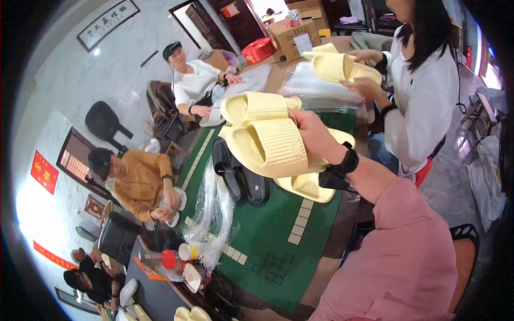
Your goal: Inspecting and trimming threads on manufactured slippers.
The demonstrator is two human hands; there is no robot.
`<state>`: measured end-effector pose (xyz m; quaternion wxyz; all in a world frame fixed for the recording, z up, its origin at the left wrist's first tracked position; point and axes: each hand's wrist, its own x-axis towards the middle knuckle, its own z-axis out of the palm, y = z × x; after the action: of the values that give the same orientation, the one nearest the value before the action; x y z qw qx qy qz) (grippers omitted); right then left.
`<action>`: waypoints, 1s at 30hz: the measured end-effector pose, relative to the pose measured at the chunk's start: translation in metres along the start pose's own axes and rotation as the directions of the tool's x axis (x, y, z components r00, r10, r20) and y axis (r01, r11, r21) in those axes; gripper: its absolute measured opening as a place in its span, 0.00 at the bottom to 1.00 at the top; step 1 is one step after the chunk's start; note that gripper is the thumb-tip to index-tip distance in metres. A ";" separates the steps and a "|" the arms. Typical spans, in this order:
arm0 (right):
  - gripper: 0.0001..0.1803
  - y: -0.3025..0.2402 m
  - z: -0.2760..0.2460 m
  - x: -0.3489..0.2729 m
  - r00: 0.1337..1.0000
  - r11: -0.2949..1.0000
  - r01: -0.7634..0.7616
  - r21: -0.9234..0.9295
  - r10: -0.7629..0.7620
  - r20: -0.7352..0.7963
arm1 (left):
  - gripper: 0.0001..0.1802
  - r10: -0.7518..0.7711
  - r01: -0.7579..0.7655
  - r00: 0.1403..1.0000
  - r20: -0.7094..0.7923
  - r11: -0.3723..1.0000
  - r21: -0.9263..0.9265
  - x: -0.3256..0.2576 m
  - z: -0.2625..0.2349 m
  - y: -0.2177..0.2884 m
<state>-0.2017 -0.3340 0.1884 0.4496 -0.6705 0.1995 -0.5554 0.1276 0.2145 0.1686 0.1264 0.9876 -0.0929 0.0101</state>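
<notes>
My right hand (316,134), with a black band on its wrist and a pink sleeve, comes in from the lower right. It grips a pair of pale yellow ribbed slide sandals (278,144) and holds them up over the table. Below them, more yellow slides (305,188) lie on the green mat (267,230), partly hidden by the held pair and my wrist. Beside these is a pair of black slides (247,182). Clear plastic bags (210,214) lie in a loose bunch to the left. My left hand is out of view.
At right, a co-worker (423,91) holds yellow slides (342,67). Another (193,80) sits beyond the table; a third (136,176) handles a light-coloured slide at left. Plastic sheets (316,88) and a cardboard box (294,40) are at the far end. A red-lidded jar (170,259) stands near left.
</notes>
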 end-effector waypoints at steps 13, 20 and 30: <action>0.17 0.129 -0.039 0.056 0.998 0.497 -0.012 -0.868 -0.041 -0.038 | 0.12 0.167 -0.239 0.967 -0.190 0.851 -0.468 -0.039 0.030 0.039; 0.20 0.094 -0.002 -0.018 0.991 0.777 -0.018 -0.629 0.098 0.092 | 0.12 0.305 -0.243 0.949 0.073 0.863 -0.442 -0.108 0.074 0.134; 0.38 0.059 0.079 -0.163 0.480 0.826 -0.204 -0.525 0.552 0.682 | 0.21 0.278 0.085 0.873 0.401 0.724 -0.685 -0.122 0.148 0.157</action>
<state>-0.1648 -0.2093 0.0491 0.4663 -0.8571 0.2182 -0.0198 -0.0221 0.0504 0.0588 0.4529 0.8349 -0.1713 -0.2616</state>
